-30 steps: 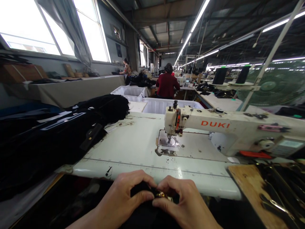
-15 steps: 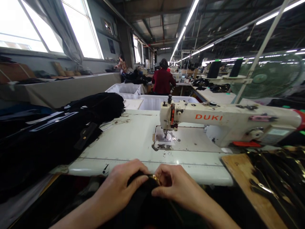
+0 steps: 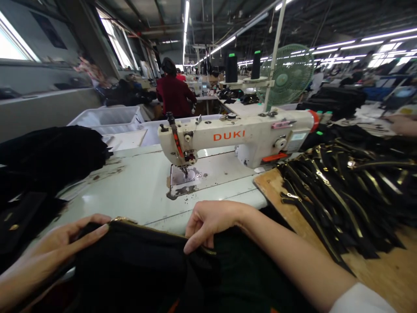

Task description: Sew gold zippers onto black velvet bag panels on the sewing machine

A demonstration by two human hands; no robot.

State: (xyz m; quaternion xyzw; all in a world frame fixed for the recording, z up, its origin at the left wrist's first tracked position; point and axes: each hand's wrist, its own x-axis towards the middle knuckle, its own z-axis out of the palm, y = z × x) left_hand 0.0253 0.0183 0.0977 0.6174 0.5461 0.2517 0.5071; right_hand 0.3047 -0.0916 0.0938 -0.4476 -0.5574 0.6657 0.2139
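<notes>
Black fabric [image 3: 137, 265] with a gold-toothed zipper [image 3: 159, 231] along its upper edge hangs between my hands at the table's front edge. At the zipper's left end, near its gold slider [image 3: 124, 220], my left hand [image 3: 71, 239] pinches the fabric between thumb and fingers. Farther right, my right hand [image 3: 208, 224] grips the zipper edge, with a short end of the teeth showing past the fingers. Just beyond my hands stands a white sewing machine [image 3: 202, 134], its needle area bare of cloth. The fabric's lower part runs out of view.
Many black zippers with gold teeth [image 3: 329, 182] lie on a wooden board [image 3: 270, 184] at the right. Dark fabric pieces [image 3: 48, 156] are heaped at the left. White bins [image 3: 104, 119], a person in dark red [image 3: 174, 93] and a green fan [image 3: 286, 74] are behind the machine.
My hands have moved apart, the left one leftward along the fabric, and a length of zipper now shows between them. The view has turned to the right, bringing more loose zippers into sight.
</notes>
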